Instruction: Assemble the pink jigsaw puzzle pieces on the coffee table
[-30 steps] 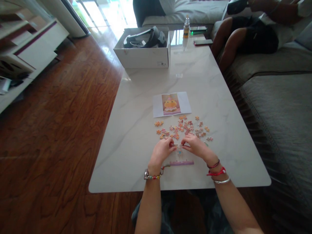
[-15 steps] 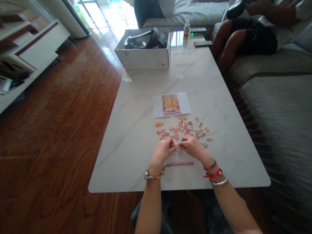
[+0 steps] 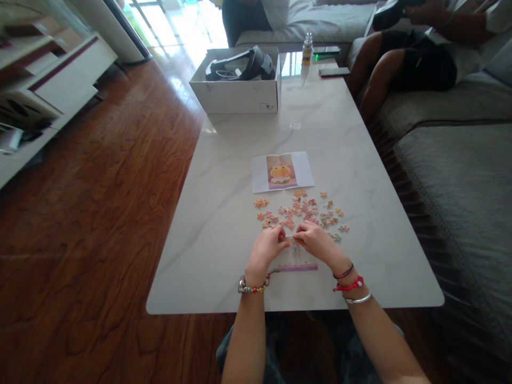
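My left hand (image 3: 267,245) and my right hand (image 3: 316,240) meet near the table's front, fingertips almost touching. Each is closed in a pinch on small jigsaw puzzle pieces, partly covered by the fingers. Just below the fingertips lie a few puzzle pieces (image 3: 295,249), one with a blue spot. Closer to me is a joined purple strip of puzzle (image 3: 298,268), lying flat. Beyond my hands spreads a loose scatter of pink and orange puzzle pieces (image 3: 308,208). Behind them a paper sheet (image 3: 259,175) carries a printed picture (image 3: 280,173) of a yellow figure with a pink hat.
On the white marbled table (image 3: 208,240), an open white box (image 3: 240,97) holds a dark headset (image 3: 240,66). A bottle (image 3: 306,49) and two phone-like devices, one a flat red-edged device (image 3: 334,72), stand at the far end. A person sits on the sofa (image 3: 460,146) at right.
Both hands stay pinched together in the same place. The whole view has shifted very slightly; nothing else has visibly moved.
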Available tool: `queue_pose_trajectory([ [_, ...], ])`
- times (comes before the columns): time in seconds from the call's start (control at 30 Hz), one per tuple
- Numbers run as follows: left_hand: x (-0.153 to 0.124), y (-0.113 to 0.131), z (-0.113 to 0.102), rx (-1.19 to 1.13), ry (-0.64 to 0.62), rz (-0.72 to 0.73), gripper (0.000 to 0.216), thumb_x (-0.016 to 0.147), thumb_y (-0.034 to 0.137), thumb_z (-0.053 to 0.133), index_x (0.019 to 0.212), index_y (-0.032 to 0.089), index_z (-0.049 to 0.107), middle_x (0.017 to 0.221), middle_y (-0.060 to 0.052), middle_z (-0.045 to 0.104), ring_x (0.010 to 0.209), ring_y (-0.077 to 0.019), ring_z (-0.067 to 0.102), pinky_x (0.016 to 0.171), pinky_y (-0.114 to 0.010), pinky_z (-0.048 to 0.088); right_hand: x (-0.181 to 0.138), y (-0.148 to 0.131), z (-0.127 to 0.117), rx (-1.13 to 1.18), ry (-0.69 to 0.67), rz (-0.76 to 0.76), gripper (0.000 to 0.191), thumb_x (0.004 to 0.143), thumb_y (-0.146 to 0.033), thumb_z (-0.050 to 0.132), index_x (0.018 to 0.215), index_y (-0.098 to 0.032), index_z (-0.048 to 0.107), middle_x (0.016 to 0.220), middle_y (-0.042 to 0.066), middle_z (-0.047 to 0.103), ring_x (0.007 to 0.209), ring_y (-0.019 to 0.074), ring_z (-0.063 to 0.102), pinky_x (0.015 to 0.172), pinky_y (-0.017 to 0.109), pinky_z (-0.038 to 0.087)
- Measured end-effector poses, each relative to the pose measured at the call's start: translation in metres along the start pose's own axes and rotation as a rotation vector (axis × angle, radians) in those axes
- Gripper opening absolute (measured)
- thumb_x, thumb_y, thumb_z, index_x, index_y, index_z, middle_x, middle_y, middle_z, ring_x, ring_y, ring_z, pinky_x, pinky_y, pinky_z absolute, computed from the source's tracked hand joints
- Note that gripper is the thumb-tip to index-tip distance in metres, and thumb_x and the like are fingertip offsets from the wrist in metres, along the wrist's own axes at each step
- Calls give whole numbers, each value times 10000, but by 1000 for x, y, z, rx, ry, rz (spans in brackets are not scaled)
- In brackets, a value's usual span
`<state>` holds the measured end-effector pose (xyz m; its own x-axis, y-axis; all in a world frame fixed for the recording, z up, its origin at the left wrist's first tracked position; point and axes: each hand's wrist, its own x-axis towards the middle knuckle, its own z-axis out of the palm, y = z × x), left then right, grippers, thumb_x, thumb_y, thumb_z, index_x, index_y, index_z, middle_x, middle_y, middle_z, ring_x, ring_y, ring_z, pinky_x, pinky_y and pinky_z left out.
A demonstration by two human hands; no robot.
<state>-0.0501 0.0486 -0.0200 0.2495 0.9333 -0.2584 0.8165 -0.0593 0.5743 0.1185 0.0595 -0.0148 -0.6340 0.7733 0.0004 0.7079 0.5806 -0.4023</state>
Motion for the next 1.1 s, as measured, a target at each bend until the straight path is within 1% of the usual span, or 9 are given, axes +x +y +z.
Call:
queue_pose_trajectory([
  [0.13, 1, -1, 1, -10, -7, -5, 132, 666, 242, 616, 767, 185, 553, 759, 1, 577, 670, -116, 511, 600, -222, 373, -1, 3, 2, 27, 5, -15, 186, 823, -208, 503, 749, -165, 668, 761, 57, 580, 778, 153, 484, 718, 271, 402],
  [0.3, 1, -3, 1, -36, -13, 13, 99, 671, 196, 592, 761, 184, 555, 749, 3, 576, 673, -114, 513, 594, -219, 373, -2, 2, 2, 16, 9, -7, 215, 831, -203, 486, 717, -162, 664, 749, 59, 578, 762, 151, 479, 708, 268, 401],
  [0.43, 1, -3, 1, -55, -23, 0, 95, 670, 170, 578, 762, 186, 561, 748, 5, 578, 683, -113, 518, 607, -218, 382, -1, 0, 1, -11, 10, 1, 198, 819, -175, 497, 714, -161, 665, 753, 62, 578, 762, 153, 479, 702, 268, 398],
  [0.63, 2, -5, 2, -46, -14, 11, 90, 671, 168, 572, 759, 185, 559, 751, 3, 581, 687, -118, 518, 607, -222, 379, -1, -1, 1, -46, -13, 9, 182, 804, -144, 507, 708, -157, 661, 772, 64, 581, 778, 159, 488, 714, 273, 397],
  [0.73, 2, -5, 3, -47, -14, 16, 88, 673, 179, 573, 760, 184, 558, 746, 1, 579, 684, -120, 515, 598, -221, 375, -1, -1, 1, -33, -9, 24, 193, 815, -147, 489, 724, -154, 659, 773, 65, 581, 784, 160, 492, 712, 271, 400],
  [0.93, 1, -2, 1, -46, -32, -19, 96, 668, 179, 576, 763, 182, 564, 749, -1, 581, 697, -120, 519, 610, -220, 381, -1, -1, 2, -6, -11, 31, 171, 809, -145, 499, 736, -159, 653, 768, 58, 577, 782, 153, 494, 706, 263, 402],
  [1.1, 1, -1, 0, -38, -23, -10, 91, 672, 171, 576, 760, 184, 560, 756, -2, 585, 688, -117, 523, 609, -217, 383, -2, 1, 4, 23, 3, 43, 156, 811, -139, 493, 758, -160, 639, 802, 58, 574, 803, 149, 500, 718, 258, 402],
])
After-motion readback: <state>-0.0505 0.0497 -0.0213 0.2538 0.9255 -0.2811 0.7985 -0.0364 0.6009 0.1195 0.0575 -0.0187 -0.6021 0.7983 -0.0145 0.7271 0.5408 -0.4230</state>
